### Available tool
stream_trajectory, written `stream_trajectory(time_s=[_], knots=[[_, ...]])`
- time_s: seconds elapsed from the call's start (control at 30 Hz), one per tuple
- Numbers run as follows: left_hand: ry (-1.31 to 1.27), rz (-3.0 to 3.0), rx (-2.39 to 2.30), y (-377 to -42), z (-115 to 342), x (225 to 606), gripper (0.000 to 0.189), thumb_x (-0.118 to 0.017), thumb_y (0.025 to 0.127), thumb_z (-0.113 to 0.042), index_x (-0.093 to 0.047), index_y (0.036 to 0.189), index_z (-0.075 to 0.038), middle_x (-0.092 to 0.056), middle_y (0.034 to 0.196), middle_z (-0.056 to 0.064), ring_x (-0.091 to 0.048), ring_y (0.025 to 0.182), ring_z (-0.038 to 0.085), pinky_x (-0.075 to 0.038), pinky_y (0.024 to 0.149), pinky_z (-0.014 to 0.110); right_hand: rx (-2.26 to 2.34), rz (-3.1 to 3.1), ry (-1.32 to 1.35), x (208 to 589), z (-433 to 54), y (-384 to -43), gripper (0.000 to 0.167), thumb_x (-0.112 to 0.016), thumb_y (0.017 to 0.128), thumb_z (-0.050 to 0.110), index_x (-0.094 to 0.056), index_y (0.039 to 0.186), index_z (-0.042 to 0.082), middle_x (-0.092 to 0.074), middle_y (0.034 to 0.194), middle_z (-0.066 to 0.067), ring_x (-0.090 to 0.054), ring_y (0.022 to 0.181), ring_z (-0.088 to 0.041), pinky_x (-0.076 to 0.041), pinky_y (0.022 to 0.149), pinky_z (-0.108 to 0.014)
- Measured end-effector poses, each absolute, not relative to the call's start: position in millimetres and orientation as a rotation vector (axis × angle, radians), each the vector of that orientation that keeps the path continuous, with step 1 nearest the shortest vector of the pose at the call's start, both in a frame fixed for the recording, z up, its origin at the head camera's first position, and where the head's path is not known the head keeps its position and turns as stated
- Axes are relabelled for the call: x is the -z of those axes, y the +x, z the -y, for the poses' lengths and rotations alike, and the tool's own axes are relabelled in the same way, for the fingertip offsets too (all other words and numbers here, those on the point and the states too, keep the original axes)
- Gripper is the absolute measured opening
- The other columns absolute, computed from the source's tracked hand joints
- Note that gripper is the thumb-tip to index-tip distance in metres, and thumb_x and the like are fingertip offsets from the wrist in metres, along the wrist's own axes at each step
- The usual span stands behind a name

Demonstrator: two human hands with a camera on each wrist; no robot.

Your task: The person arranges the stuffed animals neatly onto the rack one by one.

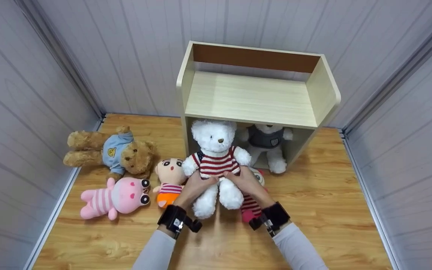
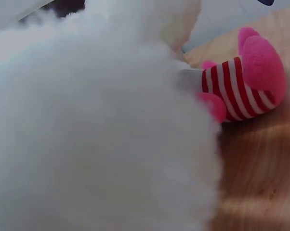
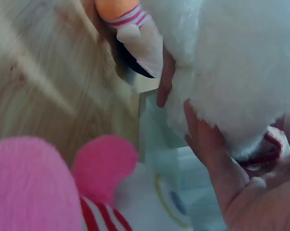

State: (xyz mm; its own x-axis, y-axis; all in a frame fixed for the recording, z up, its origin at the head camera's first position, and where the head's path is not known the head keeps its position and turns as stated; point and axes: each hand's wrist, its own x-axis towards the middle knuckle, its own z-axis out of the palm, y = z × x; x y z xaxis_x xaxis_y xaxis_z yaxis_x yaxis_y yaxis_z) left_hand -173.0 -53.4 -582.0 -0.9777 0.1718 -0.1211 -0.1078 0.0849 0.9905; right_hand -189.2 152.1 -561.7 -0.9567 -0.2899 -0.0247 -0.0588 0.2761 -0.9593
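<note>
A white teddy bear in a red-and-white striped sweater is held upright before the cabinet's lower opening. My left hand grips its waist on one side, thumb across the front. On the other side my right hand does the same; in the right wrist view its fingers curl under the white fur. Blurred white fur fills most of the left wrist view. Inside the lower compartment sits another white bear in a grey vest, its head mostly hidden by the board above.
The pale wooden cabinet stands against the back wall. On the floor to the left lie a brown bear, a pink striped frog-like toy and a doll in orange shorts. A pink toy with red stripes lies behind my right forearm.
</note>
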Motion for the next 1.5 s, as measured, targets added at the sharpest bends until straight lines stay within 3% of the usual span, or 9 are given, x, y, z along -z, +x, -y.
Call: stream_trajectory(time_s=[0.13,0.27,0.47,0.73,0.83,1.0,1.17,1.3,1.5], knots=[[0.007,-2.173,-2.038,-176.3,48.5,581.4,0.050,-0.070,0.091,-0.015,-0.058,0.136,0.003,-0.064,0.133,0.017,-0.057,0.124,0.029,-0.040,0.113,0.044,1.790,-2.400,-0.220,552.6,-144.9,-196.5,0.032,-0.068,0.096,0.003,-0.064,0.126,-0.008,-0.070,0.120,-0.021,-0.064,0.113,-0.033,-0.048,0.105,-0.044],[-0.072,-2.310,-2.072,-186.0,43.5,580.3,0.056,-0.065,0.096,-0.013,-0.049,0.144,0.010,-0.056,0.143,0.027,-0.050,0.136,0.037,-0.034,0.119,0.046,1.778,-2.424,-0.158,552.3,-145.2,-211.5,0.030,-0.067,0.099,0.009,-0.065,0.126,-0.004,-0.070,0.118,-0.017,-0.064,0.112,-0.031,-0.048,0.103,-0.043],[-0.143,-2.379,-2.183,-211.9,31.9,578.0,0.056,-0.064,0.096,-0.005,-0.047,0.146,0.013,-0.053,0.146,0.029,-0.049,0.138,0.039,-0.035,0.119,0.044,1.561,-2.691,-0.133,558.7,-154.6,-236.4,0.026,-0.072,0.097,0.030,-0.074,0.106,0.005,-0.074,0.101,-0.010,-0.067,0.092,-0.026,-0.055,0.085,-0.045],[-0.231,-2.509,-2.062,-226.6,25.9,585.6,0.054,-0.064,0.098,-0.012,-0.049,0.146,0.007,-0.057,0.144,0.027,-0.051,0.136,0.040,-0.038,0.117,0.050,1.486,-2.837,-0.043,560.3,-148.9,-263.0,0.016,-0.074,0.089,0.019,-0.070,0.082,0.005,-0.067,0.079,-0.006,-0.059,0.074,-0.022,-0.051,0.070,-0.042],[-0.156,-2.693,-1.977,-226.1,25.6,588.8,0.055,-0.063,0.095,-0.011,-0.050,0.146,0.006,-0.057,0.143,0.028,-0.052,0.134,0.043,-0.039,0.115,0.054,1.488,-2.866,0.014,565.3,-144.5,-275.6,0.015,-0.072,0.090,0.017,-0.069,0.082,0.004,-0.068,0.081,-0.010,-0.061,0.077,-0.026,-0.053,0.073,-0.045],[0.075,-2.804,-1.825,-219.3,24.1,593.1,0.057,-0.061,0.091,0.000,-0.052,0.147,0.003,-0.053,0.146,0.029,-0.049,0.136,0.045,-0.037,0.117,0.054,1.312,-2.995,0.221,571.7,-149.0,-296.3,0.025,-0.067,0.093,0.025,-0.067,0.087,0.000,-0.072,0.094,-0.025,-0.069,0.090,-0.042,-0.055,0.081,-0.055],[0.219,-2.740,-1.592,-214.2,21.9,603.3,0.059,-0.060,0.090,0.009,-0.055,0.147,-0.002,-0.044,0.151,0.034,-0.045,0.139,0.049,-0.035,0.117,0.058,1.262,-3.032,0.384,583.4,-161.5,-304.6,0.027,-0.065,0.093,0.022,-0.068,0.097,-0.004,-0.071,0.106,-0.030,-0.067,0.103,-0.049,-0.053,0.087,-0.058],[0.288,-2.652,-1.528,-210.5,18.5,613.9,0.055,-0.057,0.089,0.016,-0.057,0.143,0.005,-0.037,0.158,0.032,-0.040,0.142,0.050,-0.032,0.119,0.055,1.263,-3.051,0.373,594.6,-166.4,-302.1,0.026,-0.065,0.094,0.018,-0.068,0.097,-0.007,-0.071,0.103,-0.031,-0.067,0.099,-0.051,-0.052,0.085,-0.059],[0.460,-2.829,-1.387,-210.6,11.0,625.9,0.041,-0.056,0.094,0.013,-0.062,0.135,0.011,-0.043,0.155,0.030,-0.049,0.136,0.049,-0.039,0.115,0.050,1.344,-3.124,0.343,604.4,-167.4,-301.3,0.023,-0.065,0.093,0.011,-0.066,0.105,-0.008,-0.070,0.100,-0.033,-0.067,0.095,-0.053,-0.052,0.083,-0.062]])
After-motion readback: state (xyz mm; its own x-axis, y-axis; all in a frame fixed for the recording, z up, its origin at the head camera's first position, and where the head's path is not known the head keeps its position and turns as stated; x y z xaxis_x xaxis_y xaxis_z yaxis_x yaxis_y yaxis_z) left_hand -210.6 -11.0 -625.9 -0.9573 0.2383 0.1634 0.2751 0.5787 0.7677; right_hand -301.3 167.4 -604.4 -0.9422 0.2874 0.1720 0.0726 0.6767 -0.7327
